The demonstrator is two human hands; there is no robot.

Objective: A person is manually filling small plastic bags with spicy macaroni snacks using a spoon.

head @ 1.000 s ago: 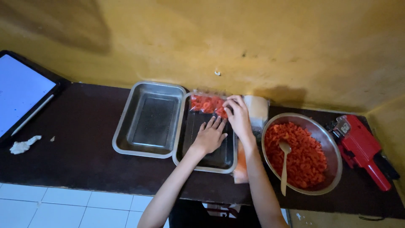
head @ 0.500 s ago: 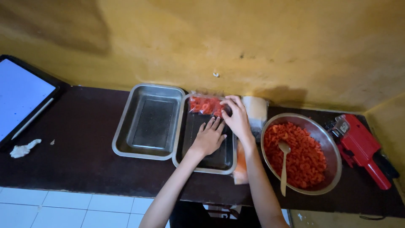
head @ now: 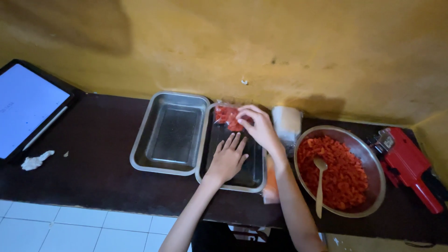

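Note:
My right hand lies over a small clear bag of red pieces at the far end of the nearer steel tray, fingers curled on the bag. My left hand rests flat, fingers spread, on that tray's dark bottom just below the bag. A second steel tray sits against its left side with nothing in it.
A steel bowl of chopped red pieces with a wooden spoon stands at the right. A red tool lies beyond it. A roll of clear bags stands behind my right wrist. A tablet and crumpled tissue are at left.
Both hands have stayed on the tray and the bag; my right hand has shifted slightly left over the bag. The view has moved a little.

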